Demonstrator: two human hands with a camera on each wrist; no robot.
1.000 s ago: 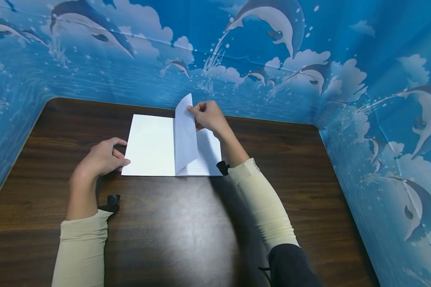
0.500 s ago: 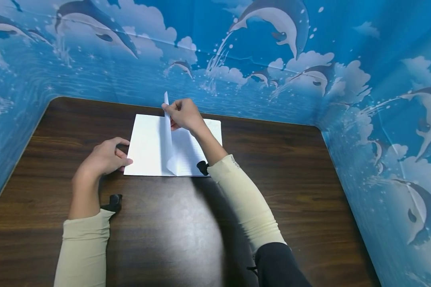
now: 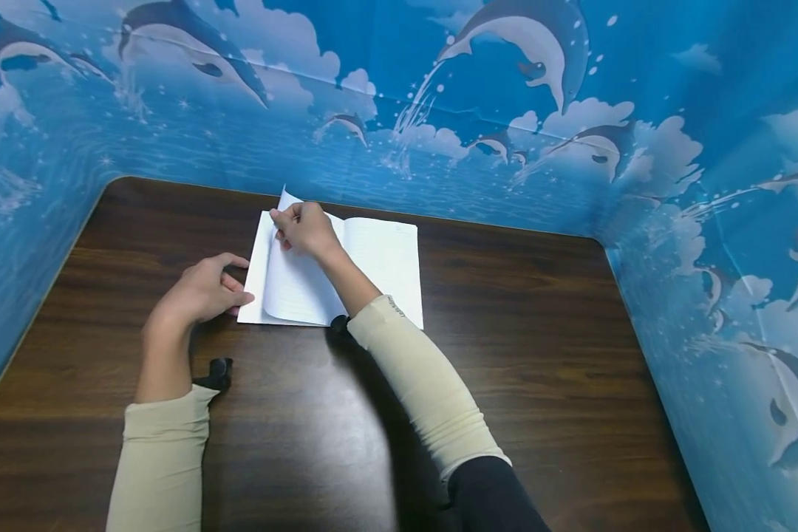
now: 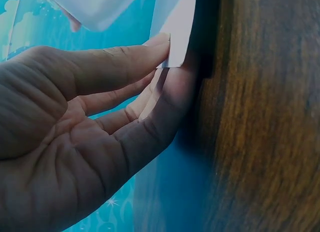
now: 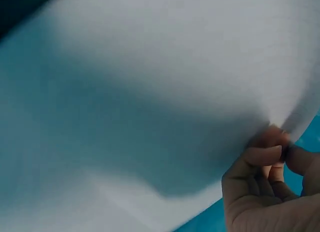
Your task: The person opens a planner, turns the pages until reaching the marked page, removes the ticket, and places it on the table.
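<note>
An open notebook (image 3: 386, 266) with white, faintly lined pages lies near the table's far edge. My left hand (image 3: 202, 290) holds its left edge; in the left wrist view the thumb (image 4: 125, 65) is on top of the cover edge (image 4: 175, 27) and fingers are beneath. With thumb and fingers, my right hand (image 3: 306, 229) pinches a lifted page (image 3: 299, 284) near its upper outer corner. That page curves over the notebook's left side, hiding most of it. In the right wrist view the page (image 5: 200, 52) fills much of the picture, above and left of the pinching fingers.
The dark wooden table (image 3: 545, 369) carries the notebook. A blue curtain (image 3: 412, 96) printed with dolphins and clouds stands along the table's back and sides. Black wrist mounts (image 3: 219, 374) show at the sleeve ends.
My right hand has carried the page leftward, from upright near the notebook's middle to over the left side. The right-hand page is now uncovered. My left hand stays at the left edge.
</note>
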